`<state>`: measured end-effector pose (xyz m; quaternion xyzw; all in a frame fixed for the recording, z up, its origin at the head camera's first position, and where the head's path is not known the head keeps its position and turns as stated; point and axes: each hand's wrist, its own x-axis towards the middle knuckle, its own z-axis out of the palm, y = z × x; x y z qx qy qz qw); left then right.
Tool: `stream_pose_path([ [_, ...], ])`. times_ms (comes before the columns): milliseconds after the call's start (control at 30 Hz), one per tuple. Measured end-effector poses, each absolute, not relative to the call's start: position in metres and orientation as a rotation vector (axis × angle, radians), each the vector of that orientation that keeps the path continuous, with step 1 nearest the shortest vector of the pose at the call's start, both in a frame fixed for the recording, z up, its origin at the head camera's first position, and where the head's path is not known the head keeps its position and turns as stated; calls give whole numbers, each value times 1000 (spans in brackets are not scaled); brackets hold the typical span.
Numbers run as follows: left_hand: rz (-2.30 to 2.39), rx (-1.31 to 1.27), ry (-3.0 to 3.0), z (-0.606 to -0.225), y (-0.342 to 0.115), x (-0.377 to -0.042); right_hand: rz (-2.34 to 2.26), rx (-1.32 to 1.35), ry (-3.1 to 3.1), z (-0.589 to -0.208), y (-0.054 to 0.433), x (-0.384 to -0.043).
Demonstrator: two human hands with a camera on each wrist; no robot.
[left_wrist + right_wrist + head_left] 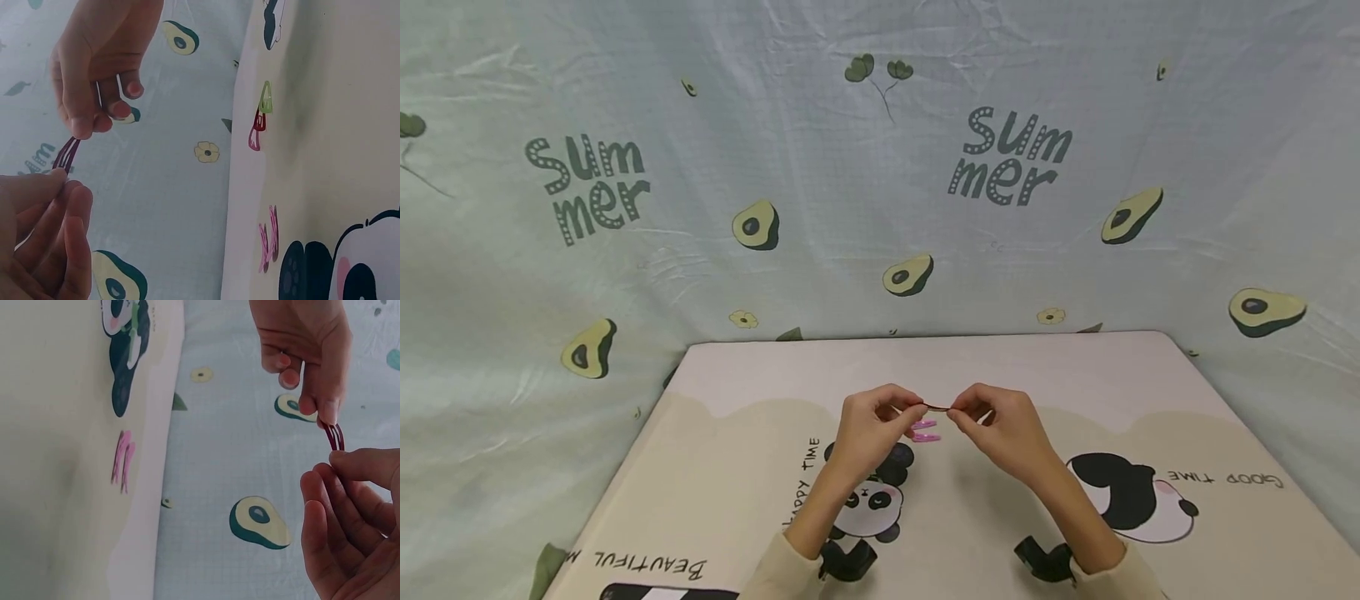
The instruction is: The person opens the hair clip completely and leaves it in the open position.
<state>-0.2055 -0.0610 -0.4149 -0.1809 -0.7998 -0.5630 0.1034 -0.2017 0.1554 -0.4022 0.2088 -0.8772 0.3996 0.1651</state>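
A dark red snap hair clip [937,408] is stretched between my two hands above the table. My left hand [874,425] pinches one end between thumb and fingertips. At the other end my right hand [1002,423] pinches it the same way. The wrist views show the clip [67,154] as a narrow, slightly curved loop with a slit. Below the hands, two pink hair clips [123,461] lie side by side on the table. A green hair clip [265,97], a red one [259,120] and a pink one [254,139] lie in a row, hidden in the head view.
The table [737,467] has a pale cover printed with pandas and lettering. Behind it hangs a light curtain [820,167] with avocado prints. A black wrist device [847,560] sits at the left wrist, another [1045,558] at the right.
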Motion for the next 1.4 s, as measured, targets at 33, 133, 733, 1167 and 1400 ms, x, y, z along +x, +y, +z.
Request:
stream_pose_path([
  [33, -1653, -535, -2364, -415, -61, -206, 1141, 594, -2502, -403, 155, -202],
  [133, -1635, -544, -2391, -413, -62, -206, 1145, 583, -2504, -403, 155, -202],
  [733, -1602, -607, -2381, -412, -69, -201, 1154, 684, -2465, -402, 155, -203],
  [1167, -1525, -631, -2386, -414, -70, -194, 1174, 702, -2474, -402, 154, -199],
  [1400, -1519, -634, -2369, -412, -71, -193, 1174, 731, -2449, -400, 153, -199],
])
